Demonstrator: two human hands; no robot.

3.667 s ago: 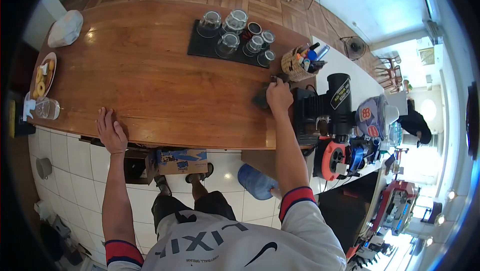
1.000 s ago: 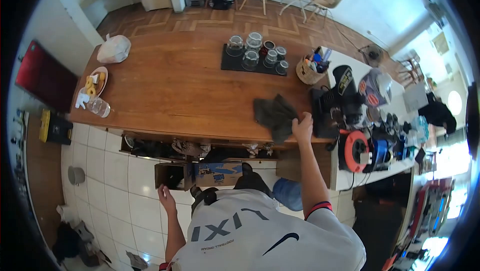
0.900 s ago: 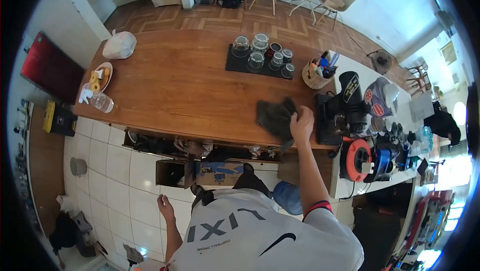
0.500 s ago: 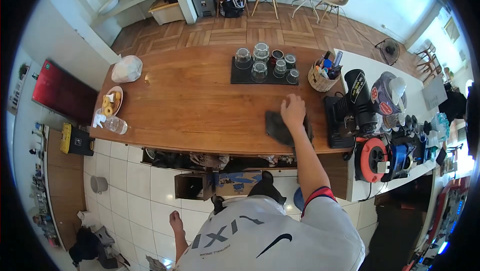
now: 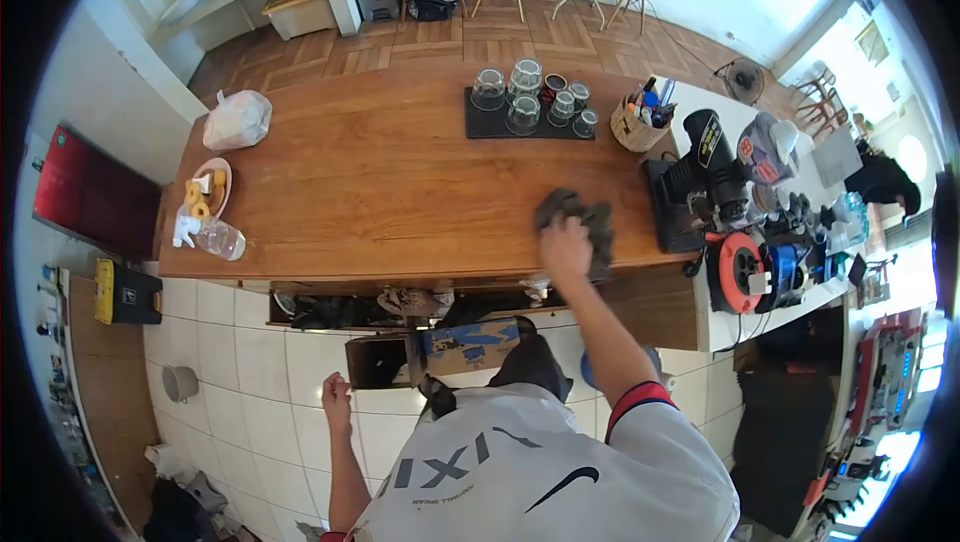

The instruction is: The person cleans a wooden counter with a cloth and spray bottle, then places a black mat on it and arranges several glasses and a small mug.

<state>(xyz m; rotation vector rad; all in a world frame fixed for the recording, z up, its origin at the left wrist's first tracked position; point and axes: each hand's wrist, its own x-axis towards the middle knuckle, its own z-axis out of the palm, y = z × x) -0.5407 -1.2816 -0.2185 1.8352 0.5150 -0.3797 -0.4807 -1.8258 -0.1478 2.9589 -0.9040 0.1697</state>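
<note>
Head view: right hand (image 5: 566,247) rests on a dark cloth (image 5: 592,222) near the front edge of the wooden bench (image 5: 380,192); grip cannot be told. Left hand (image 5: 336,394) hangs loose and empty, fingers apart, above the tiled floor (image 5: 250,362).

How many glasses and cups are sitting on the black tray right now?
7, all on the black tray. Three large glasses stand at its left end. A dark cup and three small glasses stand toward the basket. Another may be hidden.
</note>
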